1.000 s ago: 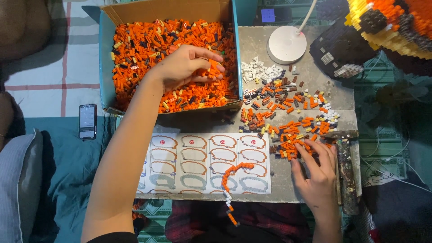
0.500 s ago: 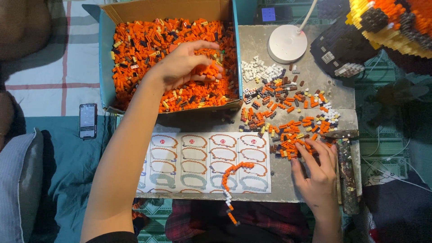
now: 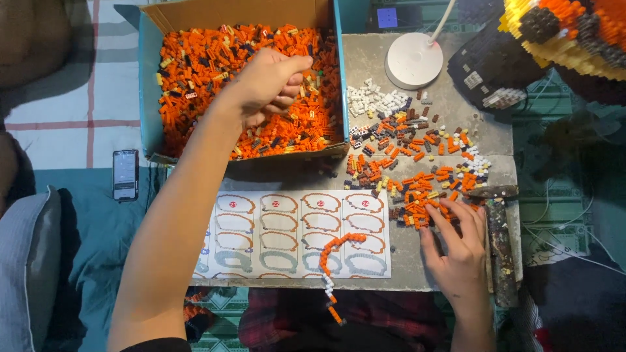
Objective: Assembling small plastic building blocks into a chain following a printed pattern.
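Far left, in the box: the left hand (image 3: 270,85) is held over the heap of small orange bricks (image 3: 195,72), its fingers curled shut; whether a brick is pinched inside cannot be told.
Box: a cardboard box (image 3: 151,98) with blue outer walls is filled almost to the rim with orange bricks, a few dark and yellow ones mixed in.
Near right, on the board: the right hand (image 3: 460,251) is laid flat and open, fingers spread, the fingertips (image 3: 435,215) touching the near edge of a loose brick scatter (image 3: 417,166).
Scatter: orange, dark and white pieces are spread between the box and the right edge of the board; a small white cluster (image 3: 375,101) is seen at its far side.
Instruction sheet: a printed sheet (image 3: 293,234) with rows of curved outlines is placed near the middle.
Built strip: a curved orange brick chain (image 3: 336,251) is laid on the sheet, its tail hanging over the near edge.
Lamp base: a round white base (image 3: 414,60) is set far right of the box.
Phone: a dark phone (image 3: 125,175) is lying left of the board.
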